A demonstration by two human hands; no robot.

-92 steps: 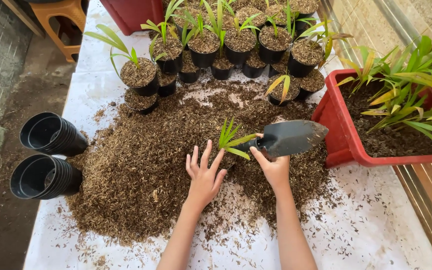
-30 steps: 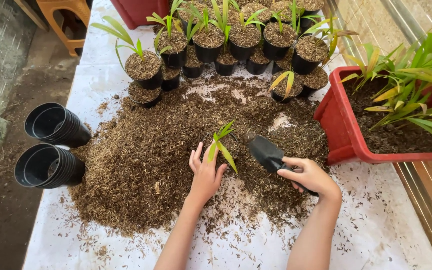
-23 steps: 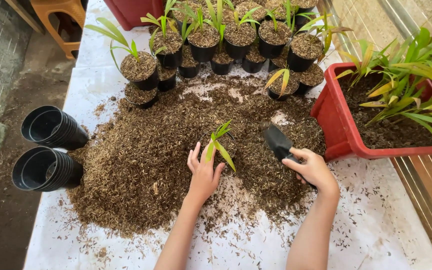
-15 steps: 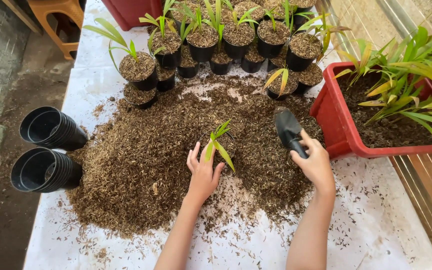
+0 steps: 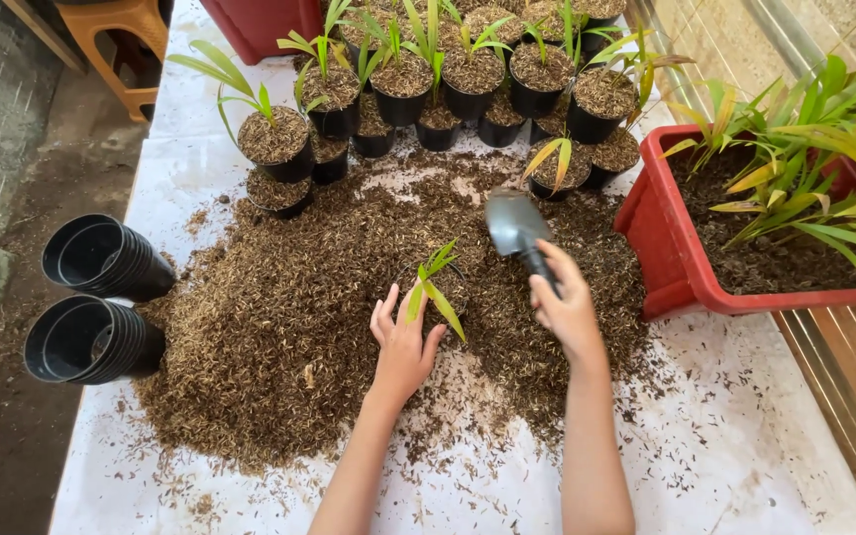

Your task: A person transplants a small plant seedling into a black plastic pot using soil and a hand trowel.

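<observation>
Two hands at frame centre — my left hand steadies the seedling in its half-buried pot, my right hand grips the trowel, which has swung up from the soil pile, blade now empty.

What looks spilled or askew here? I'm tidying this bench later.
Loose potting mix is heaped straight on the white cover, with bits scattered to its edges. Two stacks of empty pots lie on their sides at the left edge. Otherwise nothing looks damaged.
</observation>
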